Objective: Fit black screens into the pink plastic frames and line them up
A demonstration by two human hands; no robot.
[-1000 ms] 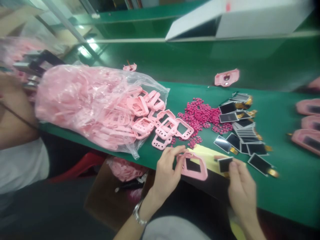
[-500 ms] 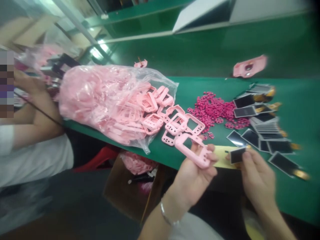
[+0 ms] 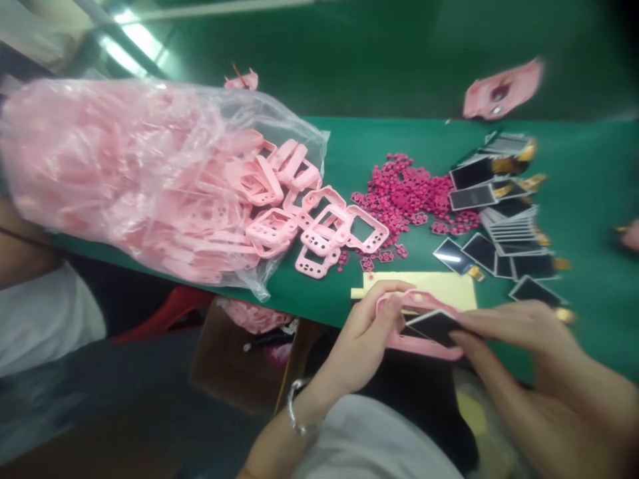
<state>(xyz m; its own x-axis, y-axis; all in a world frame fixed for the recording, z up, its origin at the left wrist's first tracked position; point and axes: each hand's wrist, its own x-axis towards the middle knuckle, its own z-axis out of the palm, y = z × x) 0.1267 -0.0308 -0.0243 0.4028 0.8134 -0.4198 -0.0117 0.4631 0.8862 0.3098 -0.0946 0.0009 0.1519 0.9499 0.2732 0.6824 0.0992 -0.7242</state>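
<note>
My left hand (image 3: 364, 339) grips a pink plastic frame (image 3: 424, 347) by its left end, thumb on top. My right hand (image 3: 534, 352) pinches a small dark display screen (image 3: 435, 327), which lies tilted at the frame's opening. Beneath and behind them is a yellow pad (image 3: 444, 286) at the table's front edge. Several pink frames (image 3: 327, 229) lie loose to the left, near a pile of magenta button pieces (image 3: 409, 193). Dark screens with gold flex tails (image 3: 512, 229) are stacked and spread behind my right hand.
A big clear bag of pink frames (image 3: 124, 179) covers the left of the green table (image 3: 589, 179). Pink shells (image 3: 502, 90) lie at the back. A cardboard box (image 3: 219, 366) and red stool (image 3: 160, 316) stand below. A person's white sleeve (image 3: 44, 319) is at left.
The view has shifted. My left hand has turned the pink frame, and my right hand has brought the screen leftward to the frame's opening.
</note>
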